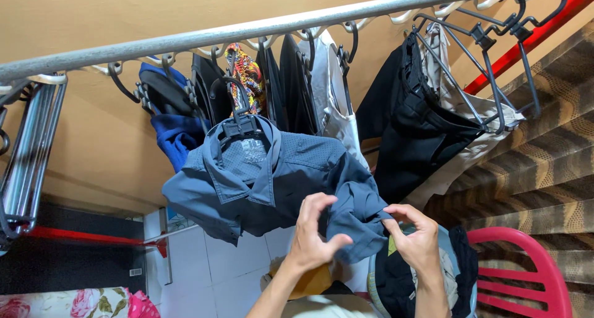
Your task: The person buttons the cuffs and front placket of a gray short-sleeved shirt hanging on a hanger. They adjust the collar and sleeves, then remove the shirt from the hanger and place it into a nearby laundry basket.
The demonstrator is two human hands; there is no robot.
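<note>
Both hands up at the blue-grey shirt (278, 182), hung on a dark hanger (238, 123) off the metal rail (247, 30). Left hand (312, 231) curled, pinching the sleeve hem between thumb and fingers. Right hand (417, 240) gripping the same sleeve just beside it. Dark garments (414, 132) crowding the rail alongside. Red plastic chair (532, 275) below right.

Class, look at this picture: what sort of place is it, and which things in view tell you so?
Probably a home laundry-drying corner beside a staircase. A metal rail carries clothes on hangers, both hands grip a blue-grey shirt on a hanger, and carpeted stairs rise at right.
</note>
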